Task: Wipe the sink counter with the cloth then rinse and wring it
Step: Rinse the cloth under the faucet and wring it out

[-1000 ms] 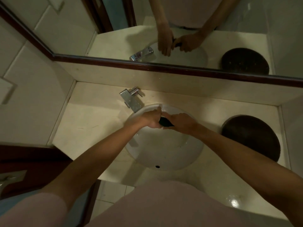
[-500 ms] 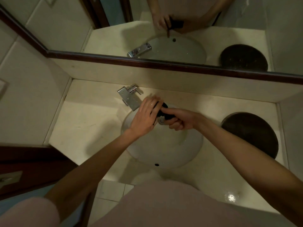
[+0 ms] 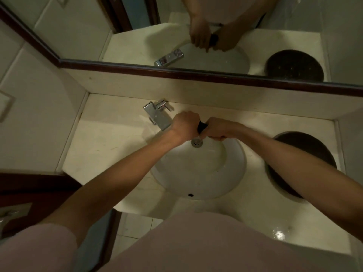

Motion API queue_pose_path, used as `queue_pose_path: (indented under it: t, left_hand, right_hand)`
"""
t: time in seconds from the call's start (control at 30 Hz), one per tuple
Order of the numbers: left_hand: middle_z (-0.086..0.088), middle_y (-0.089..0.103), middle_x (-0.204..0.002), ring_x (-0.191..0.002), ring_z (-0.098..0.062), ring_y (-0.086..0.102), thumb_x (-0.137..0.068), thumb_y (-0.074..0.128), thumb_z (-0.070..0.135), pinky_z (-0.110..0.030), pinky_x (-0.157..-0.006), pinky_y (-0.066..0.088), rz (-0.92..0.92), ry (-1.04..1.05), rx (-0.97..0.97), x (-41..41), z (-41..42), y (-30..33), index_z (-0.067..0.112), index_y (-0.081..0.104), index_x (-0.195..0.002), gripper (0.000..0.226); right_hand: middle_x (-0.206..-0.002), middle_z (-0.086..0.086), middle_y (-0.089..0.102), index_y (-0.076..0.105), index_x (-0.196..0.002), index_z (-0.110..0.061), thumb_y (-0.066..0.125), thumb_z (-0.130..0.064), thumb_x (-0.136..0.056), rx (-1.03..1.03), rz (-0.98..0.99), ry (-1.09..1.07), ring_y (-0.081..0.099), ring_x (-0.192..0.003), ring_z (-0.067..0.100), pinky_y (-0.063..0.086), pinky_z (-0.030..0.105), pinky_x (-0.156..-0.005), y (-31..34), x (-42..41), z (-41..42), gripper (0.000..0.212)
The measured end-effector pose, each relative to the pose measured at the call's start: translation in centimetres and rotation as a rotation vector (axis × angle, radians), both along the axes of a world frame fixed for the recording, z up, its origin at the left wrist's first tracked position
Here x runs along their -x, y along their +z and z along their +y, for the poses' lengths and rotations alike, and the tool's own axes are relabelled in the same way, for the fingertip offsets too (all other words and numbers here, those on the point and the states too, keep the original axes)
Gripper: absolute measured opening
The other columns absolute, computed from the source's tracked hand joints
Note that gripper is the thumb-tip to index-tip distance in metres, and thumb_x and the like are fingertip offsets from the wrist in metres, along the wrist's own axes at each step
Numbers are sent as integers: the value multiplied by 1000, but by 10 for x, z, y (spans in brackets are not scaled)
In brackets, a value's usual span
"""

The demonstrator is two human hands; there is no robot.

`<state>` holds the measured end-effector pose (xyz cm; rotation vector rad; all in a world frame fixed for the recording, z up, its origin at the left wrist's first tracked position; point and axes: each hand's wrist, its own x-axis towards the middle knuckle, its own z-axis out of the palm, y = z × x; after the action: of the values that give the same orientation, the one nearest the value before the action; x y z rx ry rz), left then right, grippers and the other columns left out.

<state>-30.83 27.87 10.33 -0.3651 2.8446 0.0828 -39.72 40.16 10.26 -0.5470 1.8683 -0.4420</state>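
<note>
Both hands [image 3: 202,127] fisted on dark cloth [image 3: 202,126] over sink [image 3: 231,173], faucet [image 3: 158,116] beside

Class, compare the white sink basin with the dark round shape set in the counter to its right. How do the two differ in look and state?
The sink basin is pale and glossy; the dark round shape is brown-black and dull. The basin shows a metal drain and a small overflow hole; the dark shape shows no fittings. Both hands work over the basin; only the right forearm crosses the dark shape. Both are round and set in the same counter.
</note>
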Motion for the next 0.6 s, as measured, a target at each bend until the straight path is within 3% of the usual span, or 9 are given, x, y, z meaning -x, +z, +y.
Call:
queue_pose_path:
  t: [0.07, 0.13, 0.23, 0.3, 0.37, 0.5, 0.6]
  left_hand:
    - [-6, 70, -91, -85, -27, 71, -84, 67, 30, -32, -68, 55, -74, 114, -86, 3, 2, -13, 10, 69, -93, 22]
    - [-3, 67, -83, -78, -24, 68, -82, 67, 24, -30, -62, 51, -217, 186, -202, 5, 3, -24, 12, 69, -89, 15]
    - [0, 54, -57, -48, -18, 52, -76, 65, 21, -23, -49, 39, -511, 230, -394, 7, 1, -36, 15, 56, -66, 14]
    - [3, 42, -46, -36, -12, 35, -79, 64, 14, -17, -44, 29, -699, 356, -664, 6, -4, -43, 19, 48, -60, 25]
    - [6, 37, -43, -33, -7, 28, -88, 61, 9, -15, -40, 22, -817, 439, -946, 1, -11, -47, 20, 45, -61, 33]
    - [7, 32, -40, -29, -5, 24, -96, 50, 7, -14, -37, 18, -849, 595, -1353, -13, -13, -61, 23, 36, -53, 47]
    - [8, 31, -39, -30, -6, 24, -95, 45, 7, -16, -37, 15, -757, 700, -1648, -24, -7, -70, 25, 34, -46, 53]
  right_hand:
    - [-58, 3, 57, 58, -64, -11, 73, -24, -77, 3, 250, 44, 50, -47, 16, 35, 24, -47, -15, -6, -5, 24]
    - [-66, 6, 65, 58, -63, -13, 69, -26, -80, 6, 487, 159, 57, -52, 18, 39, 26, -49, -30, -13, -6, 24]
    - [-89, 11, 71, 65, -89, -11, 60, -26, -89, 35, 849, 438, 68, -73, 28, 40, 30, -57, -47, -17, -1, 16]
    - [-95, 11, 71, 62, -107, -10, 56, -30, -94, 79, 981, 556, 70, -82, 33, 38, 32, -59, -57, -17, 3, 24]
    - [-88, 11, 73, 60, -111, -8, 58, -31, -94, 132, 1087, 621, 72, -73, 33, 41, 34, -56, -64, -15, 6, 28]
    - [-55, 5, 62, 63, -91, -6, 82, -29, -70, 239, 1204, 573, 59, -36, 25, 39, 23, -38, -75, -10, 13, 37]
    - [-54, 4, 60, 46, -94, -11, 73, -28, -76, 375, 1248, 475, 57, -35, 24, 35, 21, -38, -76, -7, 12, 36]
